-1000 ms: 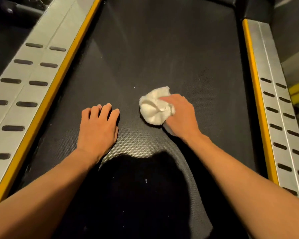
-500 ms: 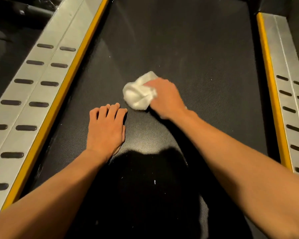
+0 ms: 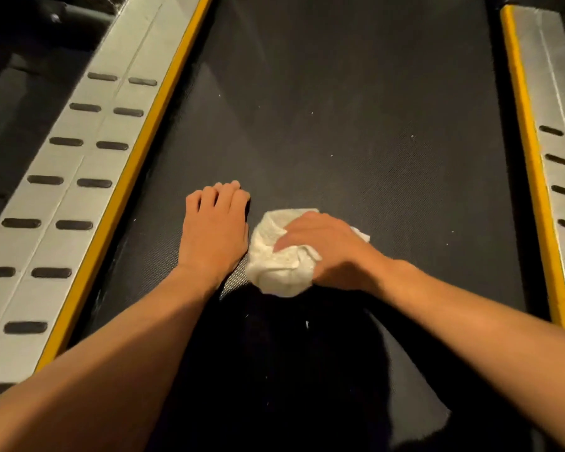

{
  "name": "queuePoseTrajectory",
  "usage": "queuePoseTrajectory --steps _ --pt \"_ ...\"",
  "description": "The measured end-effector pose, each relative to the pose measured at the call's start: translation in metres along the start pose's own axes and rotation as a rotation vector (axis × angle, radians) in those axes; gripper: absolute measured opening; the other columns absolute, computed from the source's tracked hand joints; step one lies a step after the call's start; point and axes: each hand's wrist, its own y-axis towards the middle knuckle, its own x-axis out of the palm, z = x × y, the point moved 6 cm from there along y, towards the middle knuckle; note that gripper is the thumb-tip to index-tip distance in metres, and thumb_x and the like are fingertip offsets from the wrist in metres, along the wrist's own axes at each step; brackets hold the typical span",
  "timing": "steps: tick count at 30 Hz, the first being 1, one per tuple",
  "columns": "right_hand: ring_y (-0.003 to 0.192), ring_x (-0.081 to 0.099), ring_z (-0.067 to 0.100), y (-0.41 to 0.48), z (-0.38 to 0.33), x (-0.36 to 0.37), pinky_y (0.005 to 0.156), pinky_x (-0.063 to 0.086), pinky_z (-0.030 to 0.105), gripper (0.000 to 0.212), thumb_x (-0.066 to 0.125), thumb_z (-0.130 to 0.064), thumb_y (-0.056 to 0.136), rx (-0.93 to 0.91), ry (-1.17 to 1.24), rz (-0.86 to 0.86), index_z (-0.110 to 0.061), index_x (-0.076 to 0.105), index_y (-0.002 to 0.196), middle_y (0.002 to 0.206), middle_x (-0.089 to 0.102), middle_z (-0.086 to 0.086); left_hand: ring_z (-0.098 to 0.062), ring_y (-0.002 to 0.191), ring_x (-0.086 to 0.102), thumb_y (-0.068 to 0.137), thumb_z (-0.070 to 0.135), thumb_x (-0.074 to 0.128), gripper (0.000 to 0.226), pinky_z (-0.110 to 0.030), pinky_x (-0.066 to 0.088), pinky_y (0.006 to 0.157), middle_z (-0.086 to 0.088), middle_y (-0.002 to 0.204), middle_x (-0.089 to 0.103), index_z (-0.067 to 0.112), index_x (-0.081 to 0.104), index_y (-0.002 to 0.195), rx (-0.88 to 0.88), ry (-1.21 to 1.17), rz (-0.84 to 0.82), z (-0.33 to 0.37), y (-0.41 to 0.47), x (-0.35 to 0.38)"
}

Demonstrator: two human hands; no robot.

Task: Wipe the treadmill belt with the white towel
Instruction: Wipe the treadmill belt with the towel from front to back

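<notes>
A right hand (image 3: 327, 252) clutches a bunched white towel (image 3: 274, 272) against the treadmill belt (image 3: 356, 109), fingers curled over the cloth. Most of the towel bulges out at the hand's 8 o'clock, and a small corner shows at 2 o'clock. Just beside the towel, at its 9 o'clock, the left hand (image 3: 214, 230) lies flat on the belt, fingers straight and close together. Silver side rails (image 3: 88, 177) with dark slots and yellow edging (image 3: 137, 164) flank the belt at 9 and 3 o'clock. A dark shadow (image 3: 274, 370) covers the belt at 6 o'clock.
</notes>
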Motion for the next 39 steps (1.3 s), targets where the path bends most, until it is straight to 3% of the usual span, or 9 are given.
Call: queuePoseTrajectory --steps 7,12,14,19,26,30,33,35,39 --pt "0.092 0.06 0.025 -0.006 0.098 -0.089 0.073 0.04 0.03 0.017 0.052 -0.022 0.083 0.552 -0.164 0.372 -0.034 0.063 0.088 0.092 0.064 -0.007 -0.034 0.09 0.053 0.084 0.007 0.06 0.019 -0.045 0.039 0.079 -0.014 0.107 0.059 0.006 0.056 0.103 0.023 0.129 -0.094 0.006 0.006 -0.005" --pt "0.11 0.055 0.024 -0.036 0.025 -0.001 0.089 0.041 0.04 0.056 0.062 -0.005 0.061 0.077 -0.163 -0.016 -0.023 0.065 0.114 0.116 0.064 0.005 -0.04 0.115 0.052 0.086 0.009 0.055 0.032 -0.048 0.039 0.091 -0.018 0.13 0.055 0.005 0.056 0.117 0.017 0.143 -0.151 0.009 -0.001 -0.004" --pt "0.11 0.055 0.024 -0.029 0.03 -0.015 0.085 0.039 0.033 0.051 0.062 -0.001 0.069 0.129 -0.173 -0.067 -0.022 0.066 0.116 0.118 0.062 0.005 -0.04 0.13 0.041 0.089 0.012 0.05 0.041 -0.049 0.033 0.102 -0.017 0.143 0.045 0.005 0.049 0.13 -0.009 0.127 -0.195 0.01 -0.004 -0.003" --pt "0.093 0.057 0.017 -0.035 0.109 -0.097 0.069 0.042 0.03 0.029 0.044 -0.019 0.073 0.649 -0.176 0.421 -0.024 0.063 0.094 0.1 0.062 -0.007 -0.038 0.133 0.038 0.09 0.019 0.051 0.041 -0.049 0.03 0.107 -0.016 0.144 0.042 0.008 0.048 0.129 -0.015 0.085 -0.24 0.014 -0.003 -0.014" --pt "0.103 0.06 0.031 -0.076 0.016 -0.002 0.083 0.046 0.042 0.058 0.071 -0.01 0.061 -0.099 -0.324 -0.067 -0.017 0.063 0.118 0.116 0.063 0.01 -0.036 0.11 0.055 0.082 0.021 0.055 0.042 -0.049 0.039 0.096 -0.014 0.127 0.055 0.01 0.053 0.123 0.208 0.053 -0.2 0.031 -0.012 -0.021" --pt "0.111 0.055 0.033 -0.056 0.086 -0.059 0.089 0.045 0.044 0.053 0.066 -0.01 0.071 0.385 -0.398 0.128 -0.019 0.06 0.123 0.118 0.062 0.009 -0.03 0.109 0.054 0.088 0.028 0.04 0.04 -0.044 0.038 0.097 -0.008 0.125 0.055 0.015 0.051 0.123 0.276 0.007 -0.159 0.047 -0.008 -0.025" --pt "0.089 0.058 0.018 -0.059 0.101 -0.076 0.072 0.044 0.034 0.023 0.052 -0.018 0.076 0.648 -0.269 0.336 -0.024 0.061 0.096 0.094 0.061 -0.001 -0.031 0.107 0.055 0.085 0.028 0.045 0.042 -0.044 0.04 0.094 -0.009 0.124 0.055 0.014 0.052 0.124 0.286 -0.005 -0.148 0.056 0.001 -0.027" --pt "0.085 0.057 0.012 -0.064 0.072 -0.05 0.067 0.046 0.033 0.019 0.05 -0.022 0.078 0.508 -0.185 0.304 -0.024 0.06 0.094 0.093 0.059 -0.003 -0.034 0.106 0.055 0.083 0.031 0.038 0.047 -0.045 0.042 0.092 -0.011 0.122 0.056 0.011 0.053 0.123 0.284 0.001 -0.174 0.058 0.002 -0.026" --pt "0.105 0.059 0.033 -0.081 0.011 -0.002 0.082 0.046 0.043 0.069 0.076 -0.006 0.057 -0.125 -0.353 -0.117 -0.016 0.058 0.122 0.122 0.06 0.013 -0.04 0.114 0.056 0.082 0.029 0.059 0.047 -0.047 0.046 0.091 -0.019 0.126 0.057 0.006 0.057 0.123 0.307 0.082 -0.249 0.059 -0.004 -0.012"
